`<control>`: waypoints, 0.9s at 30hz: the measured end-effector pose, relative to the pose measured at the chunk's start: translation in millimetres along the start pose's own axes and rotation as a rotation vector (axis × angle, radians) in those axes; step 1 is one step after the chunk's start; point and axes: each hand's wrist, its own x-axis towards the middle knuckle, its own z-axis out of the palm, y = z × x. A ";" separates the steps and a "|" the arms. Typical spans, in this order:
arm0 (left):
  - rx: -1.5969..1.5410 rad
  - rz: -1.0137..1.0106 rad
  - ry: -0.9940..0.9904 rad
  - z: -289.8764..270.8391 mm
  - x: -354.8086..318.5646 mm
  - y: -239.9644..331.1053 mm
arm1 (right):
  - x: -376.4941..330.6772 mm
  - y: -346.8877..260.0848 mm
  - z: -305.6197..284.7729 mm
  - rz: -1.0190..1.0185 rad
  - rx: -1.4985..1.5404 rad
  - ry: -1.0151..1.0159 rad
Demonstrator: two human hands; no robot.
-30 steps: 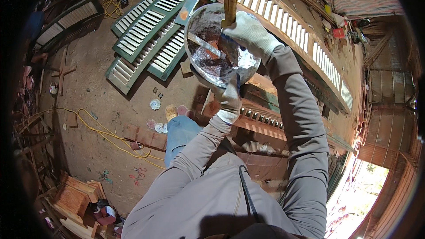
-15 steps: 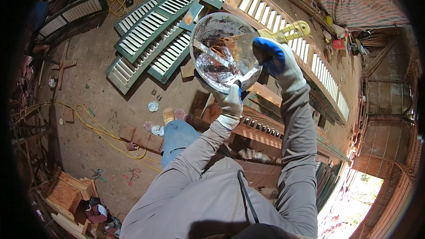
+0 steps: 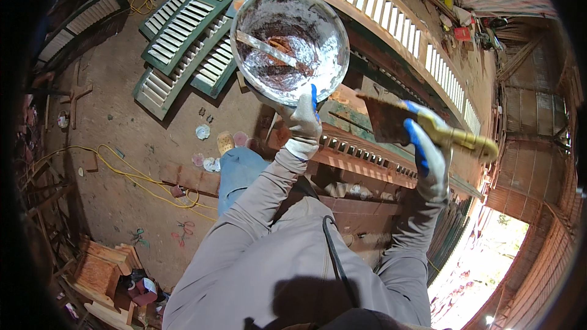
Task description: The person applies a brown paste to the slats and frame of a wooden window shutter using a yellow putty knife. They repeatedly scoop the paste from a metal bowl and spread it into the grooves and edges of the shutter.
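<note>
My gloved left hand [image 3: 305,122] is closed on the near rim of a round bucket [image 3: 335,36], its thumb over the edge. The bucket is tilted so that its inside shows: the walls are smeared white and grey, with reddish-brown material at the bottom. A flat stick [image 3: 260,45] lies in it. Right of the bucket and apart from it, my gloved right hand [image 3: 431,162] grips a putty knife [image 3: 386,122] with a wide, brown-stained blade pointing left. Its yellow handle sticks out to the right past the hand.
Green louvered shutters [image 3: 183,46] lie overlapping on the ground at far left. A long brown louvered shutter [image 3: 417,40] stretches along the right, with another slatted panel [image 3: 358,157] below my hands. A yellow cord [image 3: 131,174] winds over the ground at left. Wooden crates [image 3: 98,266] stand lower left.
The putty knife has come out of the bucket, moving right and down in my right hand and turning its blade left. My left hand and the bucket have shifted slightly up and left in view.
</note>
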 end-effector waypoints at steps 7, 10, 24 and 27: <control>0.020 -0.153 -0.029 10.3 -10.1 -33.6 | -16.9 7.7 0.9 -0.515 -0.475 -0.240; -0.023 -0.180 -0.041 11.0 -13.7 -34.5 | -15.2 11.1 10.0 -0.562 -0.559 -0.217; 0.175 0.133 -0.044 -3.7 3.6 -2.8 | -21.3 42.8 20.4 -0.947 -0.985 -0.186; -0.004 -0.100 -0.049 2.7 -0.2 -9.4 | -24.5 67.0 24.0 -0.983 -1.021 -0.177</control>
